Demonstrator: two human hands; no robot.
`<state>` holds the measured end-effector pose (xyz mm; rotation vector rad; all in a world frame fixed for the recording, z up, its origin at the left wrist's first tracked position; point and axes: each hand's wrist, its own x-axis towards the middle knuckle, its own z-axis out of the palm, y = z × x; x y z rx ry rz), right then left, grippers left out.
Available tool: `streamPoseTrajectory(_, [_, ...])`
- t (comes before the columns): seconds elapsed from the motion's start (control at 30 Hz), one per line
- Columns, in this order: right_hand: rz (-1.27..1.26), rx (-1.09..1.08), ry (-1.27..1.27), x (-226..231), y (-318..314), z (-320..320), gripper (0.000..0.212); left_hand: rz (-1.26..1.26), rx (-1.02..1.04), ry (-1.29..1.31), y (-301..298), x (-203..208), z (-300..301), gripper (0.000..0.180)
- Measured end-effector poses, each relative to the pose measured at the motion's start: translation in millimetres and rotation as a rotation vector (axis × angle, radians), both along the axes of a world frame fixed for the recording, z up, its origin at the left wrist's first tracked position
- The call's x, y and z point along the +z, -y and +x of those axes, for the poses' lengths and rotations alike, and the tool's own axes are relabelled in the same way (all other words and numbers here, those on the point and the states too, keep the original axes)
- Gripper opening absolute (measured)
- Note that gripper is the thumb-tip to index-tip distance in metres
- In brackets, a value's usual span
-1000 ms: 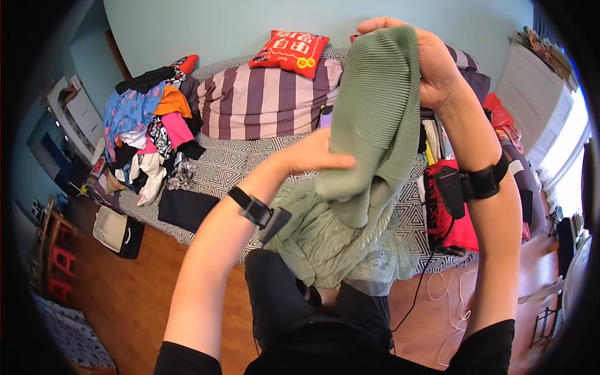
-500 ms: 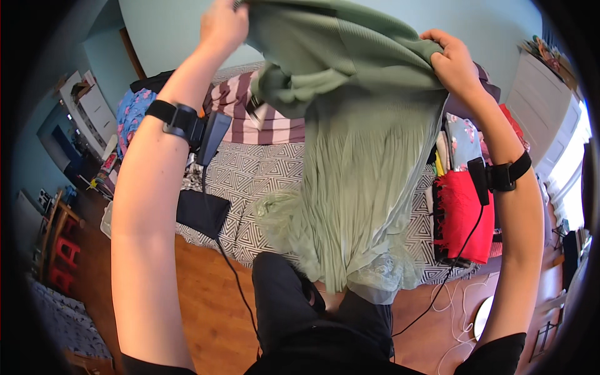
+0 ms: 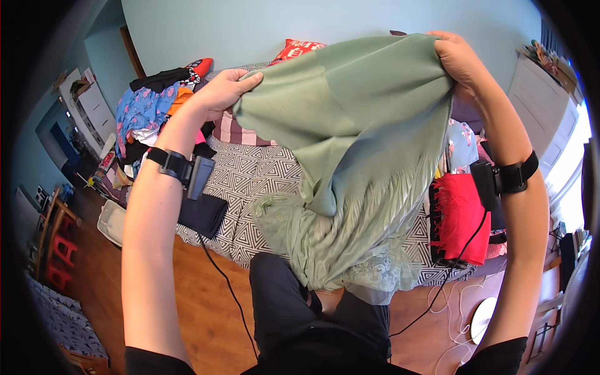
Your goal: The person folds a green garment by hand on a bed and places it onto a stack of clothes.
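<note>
Green dress (image 3: 350,144) lengthwise downward, hem lowest.

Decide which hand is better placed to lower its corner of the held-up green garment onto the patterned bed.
Probably the left hand: it holds the pale green pleated garment lower, over the black-and-white geometric bedspread. The right hand grips higher.

Green dress (image 3: 350,156) hanging across the middle, patterned bedspread (image 3: 250,175) bare beneath, clothes pile (image 3: 150,112) crowding left
</note>
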<state>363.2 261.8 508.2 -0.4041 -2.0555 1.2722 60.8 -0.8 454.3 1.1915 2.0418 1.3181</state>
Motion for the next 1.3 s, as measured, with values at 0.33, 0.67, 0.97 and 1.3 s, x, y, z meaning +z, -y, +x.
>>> streamPoseTrajectory(0.33, [-0.481, 0.225, -0.257, 1, 59, -40, 0.018, 0.321, 0.105, 0.748, -11, -303, 60, 0.062])
streamPoseTrajectory(0.67, [-0.626, 0.41, -0.16, -13, 36, -15, 0.022, 0.279, -0.046, 0.402, -10, -204, 20, 0.029])
streamPoseTrajectory(0.97, [-0.771, 0.501, -0.301, -24, 49, -12, 0.024, 0.305, -0.103, 1.209, -58, -251, 120, 0.107])
streamPoseTrajectory(1.3, [-0.946, 0.18, -0.237, -120, -24, 8, 0.026, 0.264, -0.437, 1.228, -1, -265, 144, 0.055])
